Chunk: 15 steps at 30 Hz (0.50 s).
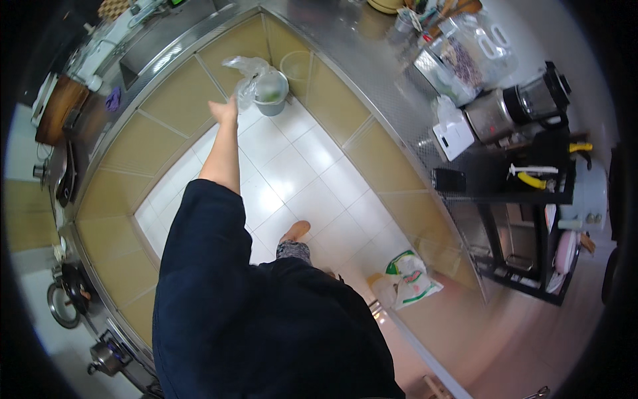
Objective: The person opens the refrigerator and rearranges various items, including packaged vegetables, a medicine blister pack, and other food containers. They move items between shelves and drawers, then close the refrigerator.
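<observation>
My left hand (224, 109) is stretched out beside a small pale bucket (271, 107) on the tiled floor, close to the cabinet corner. A clear plastic bag (245, 93) hangs over the bucket's near-left side and meets the fingertips; whether they grip it cannot be told. Something green shows inside the bucket. Behind it, a round translucent lid or tub (295, 65) leans against the yellowish cabinet doors. My right hand is out of view.
Steel counters (349, 37) run along both sides, with a sink (164, 37) at upper left. A blender (523, 104), white scale (453, 139) and black phone (448, 179) stand right. A saucepan (105, 357) sits on the stove. A printed plastic sack (413, 279) lies on the floor.
</observation>
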{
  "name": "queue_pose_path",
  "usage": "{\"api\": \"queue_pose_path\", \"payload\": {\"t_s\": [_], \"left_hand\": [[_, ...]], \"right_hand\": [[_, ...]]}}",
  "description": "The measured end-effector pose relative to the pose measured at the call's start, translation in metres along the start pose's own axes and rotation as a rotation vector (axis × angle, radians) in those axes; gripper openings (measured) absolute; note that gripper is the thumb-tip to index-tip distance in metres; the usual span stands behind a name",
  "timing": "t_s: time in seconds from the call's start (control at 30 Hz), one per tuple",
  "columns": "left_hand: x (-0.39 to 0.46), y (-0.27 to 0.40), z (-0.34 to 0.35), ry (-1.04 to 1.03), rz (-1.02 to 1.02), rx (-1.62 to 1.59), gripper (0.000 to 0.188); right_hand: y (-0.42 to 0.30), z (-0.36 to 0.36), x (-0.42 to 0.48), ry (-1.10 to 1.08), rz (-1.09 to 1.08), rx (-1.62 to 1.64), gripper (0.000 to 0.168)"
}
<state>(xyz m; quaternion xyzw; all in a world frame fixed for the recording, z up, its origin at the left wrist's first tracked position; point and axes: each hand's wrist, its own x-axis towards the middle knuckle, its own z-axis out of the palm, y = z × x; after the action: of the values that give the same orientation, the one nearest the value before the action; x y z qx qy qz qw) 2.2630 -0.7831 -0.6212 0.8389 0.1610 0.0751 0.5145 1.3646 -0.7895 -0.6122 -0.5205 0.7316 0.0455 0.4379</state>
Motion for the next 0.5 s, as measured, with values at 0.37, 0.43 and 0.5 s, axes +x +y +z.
{"api": "queue_pose_path", "payload": {"t_s": [0.37,0.43,0.5], "left_hand": [[-0.448,-0.236,-0.028,-1.609,0.761,0.599,0.043],[-0.560,-0.154,-0.074,-2.287,0.197,0.431,0.037],[-0.642,-0.115,-0.105,-2.628,0.371,0.322,0.030]], "right_hand": [[0.131,0.122,-0.186,0.180,0.368,0.483,0.031],[0.176,0.167,-0.222,0.214,0.427,0.570,0.031],[0.207,0.207,-0.260,0.264,0.456,0.512,0.032]]}}
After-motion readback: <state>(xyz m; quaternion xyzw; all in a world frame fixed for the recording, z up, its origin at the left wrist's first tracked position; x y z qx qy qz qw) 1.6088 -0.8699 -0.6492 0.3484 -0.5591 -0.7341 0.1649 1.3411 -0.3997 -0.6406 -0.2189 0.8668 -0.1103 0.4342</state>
